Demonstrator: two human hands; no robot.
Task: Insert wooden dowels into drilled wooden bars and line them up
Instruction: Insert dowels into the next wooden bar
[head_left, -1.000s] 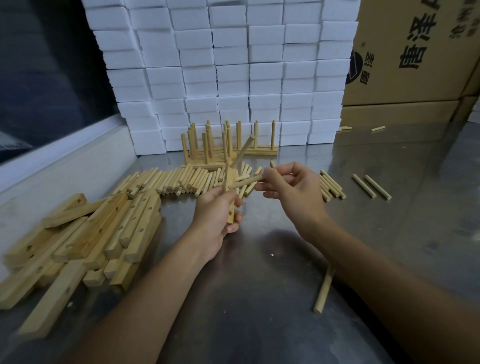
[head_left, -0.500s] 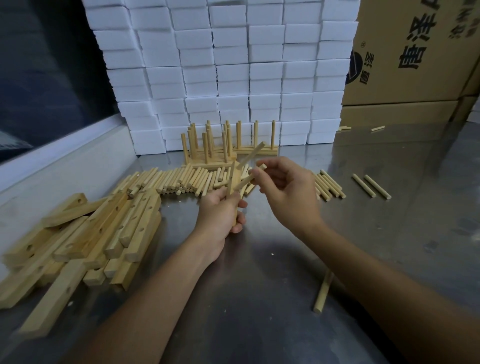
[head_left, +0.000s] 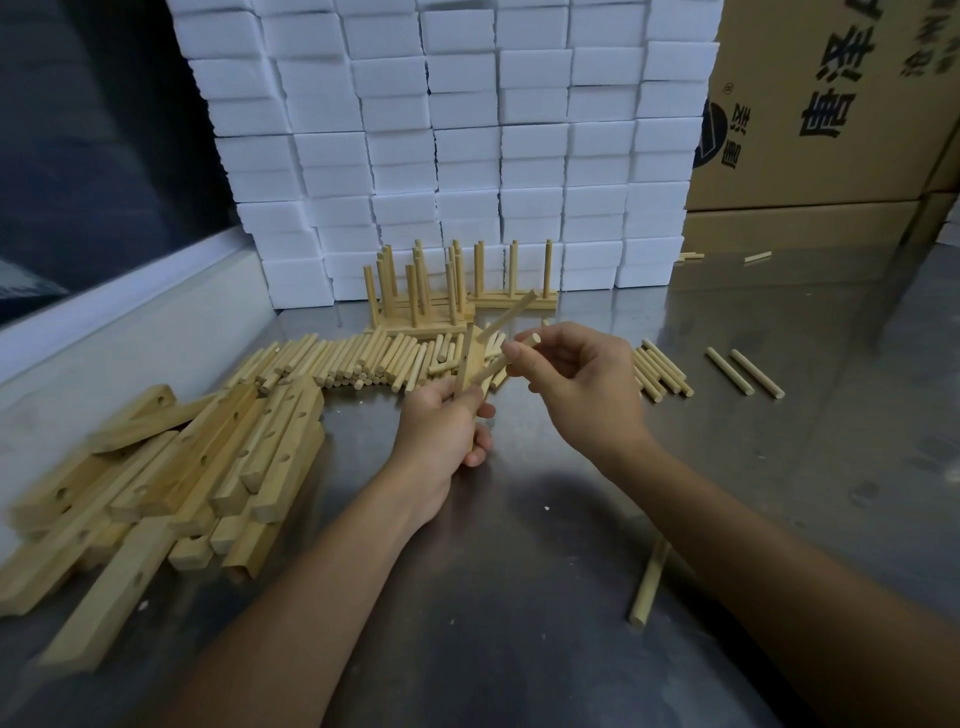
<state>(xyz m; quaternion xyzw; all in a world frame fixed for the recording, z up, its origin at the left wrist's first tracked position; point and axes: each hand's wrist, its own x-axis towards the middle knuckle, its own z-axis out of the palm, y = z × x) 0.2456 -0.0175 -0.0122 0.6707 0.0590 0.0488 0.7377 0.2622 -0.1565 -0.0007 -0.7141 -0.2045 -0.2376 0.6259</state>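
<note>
Since a second ago: right hand (head_left: 582, 387) drawn in toward the left, its dowel (head_left: 511, 356) swung from near-level to a steeper slant, tip now close against the bar (head_left: 470, 376); everything on the table unmoved.

Steel table (head_left: 779, 467) underneath it all. At the back, wall of white blocks (head_left: 467, 130), beside it cardboard boxes (head_left: 831, 104) with dark print. At left, heap of drilled bars (head_left: 171, 478), lying crosswise over one another. Beyond the hands, finished bars (head_left: 441, 306) with dowels standing upright, lined up just before the white blocks. In front of those, long row of loose dowels (head_left: 353, 358), side by side. More dowels (head_left: 660, 369) just right of the right hand, a pair (head_left: 743, 371) farther right, a single one (head_left: 649, 582) near the right forearm.

Left hand (head_left: 441, 431) curled round the bar, held roughly upright, one dowel (head_left: 506, 317) already sticking out of it at a slant. Right hand pinching the second dowel between thumb and fingers, near its upper end, lower end at the bar; seated in a hole or only touching, cannot tell.
</note>
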